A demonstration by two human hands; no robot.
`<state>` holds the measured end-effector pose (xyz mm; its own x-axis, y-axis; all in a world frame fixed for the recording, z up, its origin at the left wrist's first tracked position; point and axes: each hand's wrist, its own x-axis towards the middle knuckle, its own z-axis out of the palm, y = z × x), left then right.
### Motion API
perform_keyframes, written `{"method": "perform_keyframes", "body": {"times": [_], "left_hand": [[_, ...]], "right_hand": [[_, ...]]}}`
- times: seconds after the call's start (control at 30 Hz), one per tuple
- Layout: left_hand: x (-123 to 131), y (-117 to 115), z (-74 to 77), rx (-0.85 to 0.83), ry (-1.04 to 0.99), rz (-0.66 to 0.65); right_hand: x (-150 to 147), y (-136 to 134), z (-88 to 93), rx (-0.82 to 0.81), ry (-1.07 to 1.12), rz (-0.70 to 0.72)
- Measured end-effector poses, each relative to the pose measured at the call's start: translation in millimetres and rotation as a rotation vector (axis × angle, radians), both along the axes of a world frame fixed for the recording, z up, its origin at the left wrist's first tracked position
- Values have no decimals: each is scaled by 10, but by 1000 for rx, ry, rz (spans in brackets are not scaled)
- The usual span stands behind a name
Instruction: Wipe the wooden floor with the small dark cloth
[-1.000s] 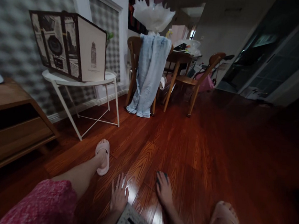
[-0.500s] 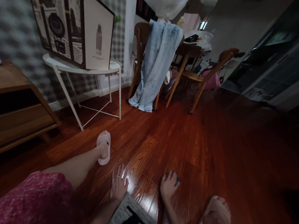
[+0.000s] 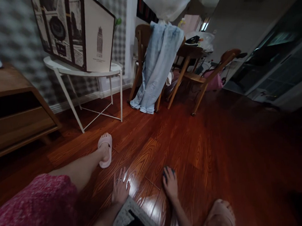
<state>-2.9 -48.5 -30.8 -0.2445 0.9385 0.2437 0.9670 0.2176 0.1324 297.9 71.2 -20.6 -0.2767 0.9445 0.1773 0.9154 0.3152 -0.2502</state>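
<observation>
My left hand [image 3: 120, 189] is low in the view with its fingers spread over the wooden floor and nothing in them. Its wrist is beside the upper corner of a grey mottled, flat-topped thing [image 3: 124, 217] with a black print, which lies between my forearms. To the right, my right hand [image 3: 170, 185] reaches down to the floor [image 3: 150, 151], fingers curled around a small dark blue thing [image 3: 169, 170]. Only bits of that thing show at the fingertips, too little to tell its kind.
My feet in pink slippers [image 3: 108, 150] stand on both sides. A white side table [image 3: 82, 73] carries a large printed box [image 3: 101, 36]. A wooden cabinet [image 3: 17, 116] is at left. Jeans [image 3: 157, 68] hang over a chair [image 3: 142, 35]; another chair [image 3: 199, 77] stands farther right.
My right hand has turned and shifted slightly, the dark blue thing moving from its right side to its upper left. The left hand stays nearly in place.
</observation>
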Motion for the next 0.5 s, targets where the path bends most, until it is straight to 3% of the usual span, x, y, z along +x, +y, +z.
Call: {"method": "perform_keyframes", "body": {"times": [0.13, 0.23, 0.3, 0.4, 0.5], "left_hand": [[2, -12, 82, -40, -21, -7], [0, -23, 163, -69, -41, -8], [1, -29, 213, -80, -50, -15], [7, -31, 262, -101, -49, -12], [14, -25, 267, -118, -45, -1]], "right_hand": [[768, -7, -168, 100, 8, -546], [839, -136, -276, 129, -3, -682], [648, -198, -318, 125, -9, -680], [70, -284, -329, 105, -9, -608], [-702, -439, -290, 56, 7, -309]]}}
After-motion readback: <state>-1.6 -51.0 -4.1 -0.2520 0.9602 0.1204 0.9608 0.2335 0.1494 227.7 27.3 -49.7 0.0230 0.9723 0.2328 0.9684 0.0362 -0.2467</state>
